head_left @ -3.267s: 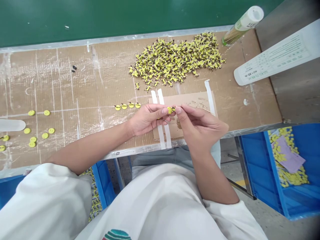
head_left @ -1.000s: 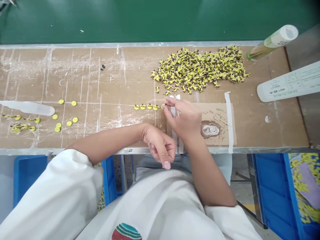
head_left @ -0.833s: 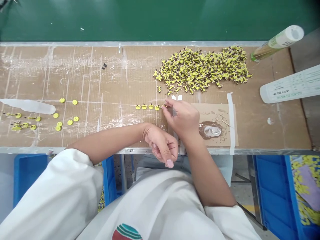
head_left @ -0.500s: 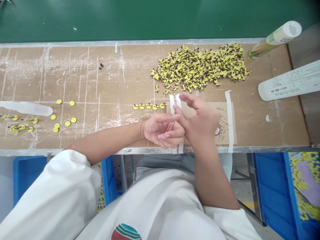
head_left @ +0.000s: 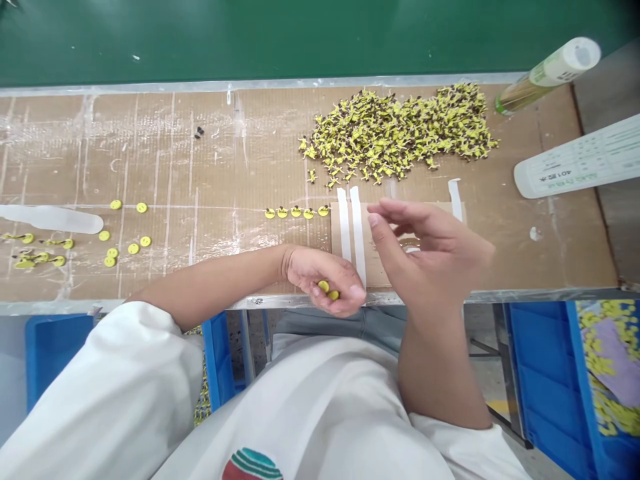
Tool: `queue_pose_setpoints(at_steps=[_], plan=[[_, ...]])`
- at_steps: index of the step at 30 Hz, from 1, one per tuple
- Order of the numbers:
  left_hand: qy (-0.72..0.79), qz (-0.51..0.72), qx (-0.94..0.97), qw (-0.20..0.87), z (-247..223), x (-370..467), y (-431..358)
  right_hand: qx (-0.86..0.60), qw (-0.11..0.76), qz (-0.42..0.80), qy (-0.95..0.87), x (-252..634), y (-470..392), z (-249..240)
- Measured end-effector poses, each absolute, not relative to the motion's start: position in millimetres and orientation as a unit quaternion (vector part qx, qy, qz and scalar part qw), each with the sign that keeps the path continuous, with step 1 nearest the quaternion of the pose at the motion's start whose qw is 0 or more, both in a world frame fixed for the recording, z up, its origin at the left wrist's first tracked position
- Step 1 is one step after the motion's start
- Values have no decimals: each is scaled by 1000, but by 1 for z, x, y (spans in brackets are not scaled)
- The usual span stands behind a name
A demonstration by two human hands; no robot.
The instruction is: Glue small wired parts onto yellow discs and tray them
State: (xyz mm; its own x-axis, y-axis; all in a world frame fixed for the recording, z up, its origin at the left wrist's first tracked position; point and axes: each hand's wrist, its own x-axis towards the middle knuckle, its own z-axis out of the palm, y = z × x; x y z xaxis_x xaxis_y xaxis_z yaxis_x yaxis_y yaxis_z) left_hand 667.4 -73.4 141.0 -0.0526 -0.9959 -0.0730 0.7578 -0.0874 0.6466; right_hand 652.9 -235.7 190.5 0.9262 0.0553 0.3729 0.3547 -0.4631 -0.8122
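Small round yellow discs [head_left: 323,286] show in the curled fingers of my left hand [head_left: 325,273], which is closed at the table's front edge. To its right, my right hand [head_left: 430,243] hovers over a taped piece of cardboard [head_left: 375,260]. Its thumb and index fingertips come together in a pinch; whatever lies between them is too small to make out. Left of the cardboard, several yellow discs with dark tops [head_left: 296,212] stand in a row. Part of a shiny round item [head_left: 413,249] peeks out behind my right hand, which hides much of the cardboard.
A heap of small yellow-and-dark figures [head_left: 400,133] lies at the back. On the right are a toothpick container [head_left: 550,73] and a white bottle [head_left: 580,160]. Loose yellow discs [head_left: 133,249] and a white plastic strip [head_left: 55,217] lie left. Blue bins [head_left: 543,373] stand below.
My right hand has moved right, away from my left hand, over the cardboard. My left hand has turned and dropped slightly, so the yellow discs in it now show.
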Motion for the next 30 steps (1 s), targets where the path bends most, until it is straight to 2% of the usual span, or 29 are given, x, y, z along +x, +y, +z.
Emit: queue_pose_setpoints(at_steps=[3,6,8,11,18,24,30], plan=[[-99,-613,226,751,136,671,-78,-852,466,-202,-126,636,-248,197],[25,-485,199,851,134,674,-82,-872,391,-205,-211,621,-263,200],[59,-421,193,884,136,676,-83,-876,339,-197,-282,618,-266,195],[67,-390,191,898,140,675,-83,-882,304,-185,-309,620,-261,178],[49,-394,216,892,142,670,-84,-886,351,-155,-260,631,-244,151],[34,-403,232,885,138,666,-86,-883,332,-186,-273,632,-245,154],[27,-391,257,883,135,663,-91,-883,417,-129,-170,630,-238,151]])
